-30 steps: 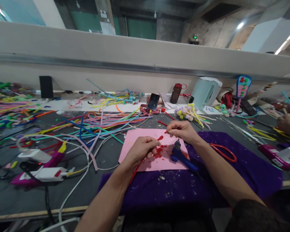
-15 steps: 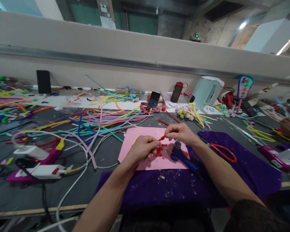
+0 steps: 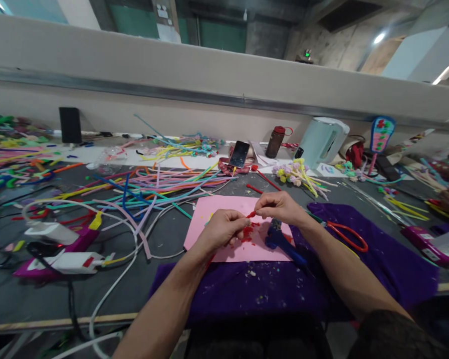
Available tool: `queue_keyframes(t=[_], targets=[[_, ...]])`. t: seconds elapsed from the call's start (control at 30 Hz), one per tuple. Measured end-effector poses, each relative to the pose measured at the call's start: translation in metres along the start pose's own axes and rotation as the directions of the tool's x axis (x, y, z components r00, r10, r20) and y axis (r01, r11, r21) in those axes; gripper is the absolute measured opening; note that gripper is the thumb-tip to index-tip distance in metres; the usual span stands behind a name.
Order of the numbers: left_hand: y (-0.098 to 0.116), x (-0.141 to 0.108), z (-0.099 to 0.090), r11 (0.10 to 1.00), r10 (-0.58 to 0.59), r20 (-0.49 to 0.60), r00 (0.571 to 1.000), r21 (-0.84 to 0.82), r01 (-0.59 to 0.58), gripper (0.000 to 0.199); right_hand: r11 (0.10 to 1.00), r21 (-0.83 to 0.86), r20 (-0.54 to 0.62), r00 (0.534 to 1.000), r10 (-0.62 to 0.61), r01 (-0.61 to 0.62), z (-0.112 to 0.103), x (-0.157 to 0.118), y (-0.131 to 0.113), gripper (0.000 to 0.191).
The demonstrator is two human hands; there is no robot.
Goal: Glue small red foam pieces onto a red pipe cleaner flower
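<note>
Lying nearest, clock centred on the hands: blue glue gun [image 3: 282,243] at 4, red scraps [image 3: 250,232] at 6, both on pink sheet [image 3: 239,255]. Left hand [image 3: 224,230] and right hand [image 3: 279,207] pinch a red fuzzy piece [image 3: 252,215] over it. Looks mid-work; what's left, can't tell, fingers cover it. Farther, 12: red-tipped stem [image 3: 254,168], probably done.
</note>
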State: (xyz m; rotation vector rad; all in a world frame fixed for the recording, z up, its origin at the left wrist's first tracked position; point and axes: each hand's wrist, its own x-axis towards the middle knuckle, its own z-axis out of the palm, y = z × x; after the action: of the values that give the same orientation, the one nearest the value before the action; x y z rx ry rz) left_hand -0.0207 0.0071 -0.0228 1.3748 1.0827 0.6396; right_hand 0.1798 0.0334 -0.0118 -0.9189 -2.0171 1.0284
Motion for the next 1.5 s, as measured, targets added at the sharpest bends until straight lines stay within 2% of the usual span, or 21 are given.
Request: queue_keyframes(t=[0.5,0.63,0.8,1.1,1.3,1.5], targets=[[-0.0030,0.0019,0.0001,1.000,0.012,-0.016,1.000,0.007,-0.012,0.023,0.992,-0.113,0.015,0.999,-0.048,0.050,0.0058,-0.0013,0.0024,0.009],[-0.0033,0.0017,-0.0009,1.000,0.008,-0.014,1.000,0.017,-0.007,0.025,0.998,-0.067,0.001,1.000,-0.003,0.003,0.0059,-0.0018,0.0010,0.010],[-0.0037,0.0018,-0.0022,0.999,-0.002,-0.004,1.000,0.045,0.002,0.027,0.998,-0.040,0.049,0.998,0.039,-0.037,0.0026,-0.0020,-0.0015,0.013],[-0.0027,0.0023,-0.0037,0.992,0.077,0.034,0.996,0.094,-0.080,0.025,0.986,-0.158,0.120,0.992,-0.030,0.049,-0.0016,-0.0016,-0.0051,0.015],[-0.0034,0.0022,-0.0039,0.990,0.086,0.043,0.995,0.106,-0.090,0.026,0.964,-0.241,0.108,0.990,-0.089,0.113,0.0000,-0.0015,-0.0053,0.013],[-0.0022,0.0027,-0.0039,0.990,0.080,0.037,0.996,0.111,-0.083,0.023,0.951,-0.282,0.094,0.990,-0.105,0.127,0.0023,-0.0016,-0.0041,0.013]])
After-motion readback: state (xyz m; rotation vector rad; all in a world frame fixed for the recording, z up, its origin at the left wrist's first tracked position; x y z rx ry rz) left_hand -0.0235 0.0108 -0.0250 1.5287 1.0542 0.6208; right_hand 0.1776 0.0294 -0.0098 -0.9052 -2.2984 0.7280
